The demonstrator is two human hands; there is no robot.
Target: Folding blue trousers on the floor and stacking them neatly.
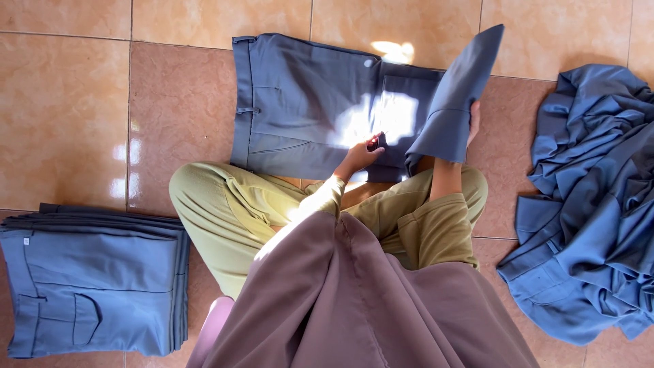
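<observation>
A pair of grey-blue trousers (300, 102) lies spread on the tiled floor in front of my crossed legs. My left hand (361, 155) rests on the trousers near their lower edge, fingers pinched around a small red object that I cannot identify. My right hand (472, 121) grips the lifted trouser leg end (456, 95), holding it up off the floor, the cuff pointing away from me. Most of that hand is hidden behind the cloth.
A neat stack of folded grey-blue trousers (95, 279) sits on the floor at my left. A loose heap of unfolded blue trousers (593, 204) lies at my right. Orange-brown floor tiles (68, 102) surround me.
</observation>
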